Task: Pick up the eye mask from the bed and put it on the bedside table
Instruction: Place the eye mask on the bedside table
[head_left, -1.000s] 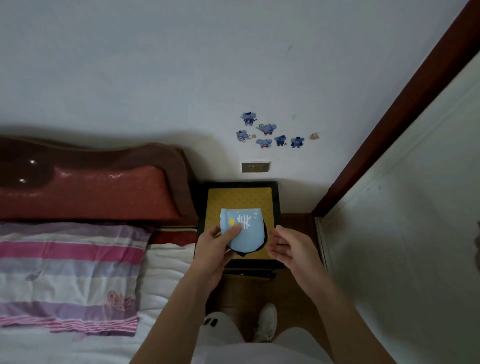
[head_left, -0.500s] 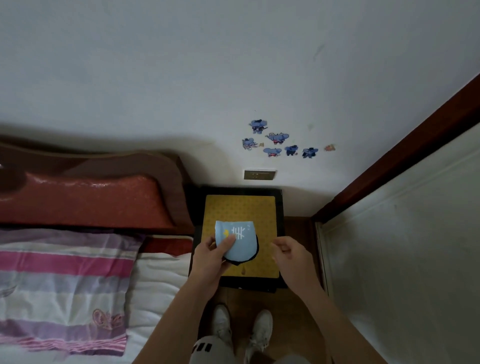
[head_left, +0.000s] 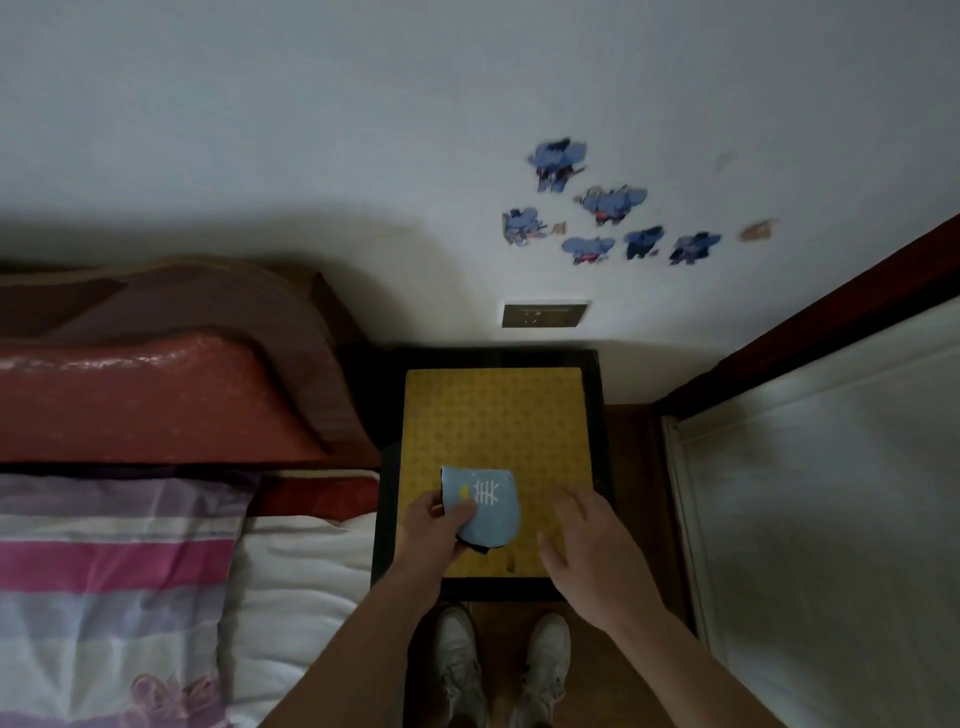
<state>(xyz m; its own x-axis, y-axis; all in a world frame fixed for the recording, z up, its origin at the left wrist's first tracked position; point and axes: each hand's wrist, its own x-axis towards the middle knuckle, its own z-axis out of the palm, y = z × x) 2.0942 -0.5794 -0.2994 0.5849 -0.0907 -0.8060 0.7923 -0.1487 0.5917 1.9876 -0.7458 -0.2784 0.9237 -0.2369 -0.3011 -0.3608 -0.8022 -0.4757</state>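
Note:
The eye mask (head_left: 491, 506) is light blue with white lash lines, a small yellow mark and a black edge, folded over. My left hand (head_left: 434, 527) pinches its left side between thumb and fingers, low over the near part of the bedside table (head_left: 493, 415), a black-framed table with a yellow patterned top. I cannot tell whether the mask touches the top. My right hand (head_left: 587, 540) hovers just to the right of the mask, fingers spread, holding nothing.
The bed (head_left: 296, 571) with a white sheet and a striped pink and purple pillow (head_left: 114, 561) lies to the left, under a red padded headboard (head_left: 145, 395). A wall socket (head_left: 543, 314) and blue stickers (head_left: 587, 213) are above the table. A white door (head_left: 831, 519) stands at the right. My shoes (head_left: 498, 665) are on the floor.
Both hands have come down towards the near part of the table top with the mask, and the view has closed in on the table. The right hand's fingers have spread.

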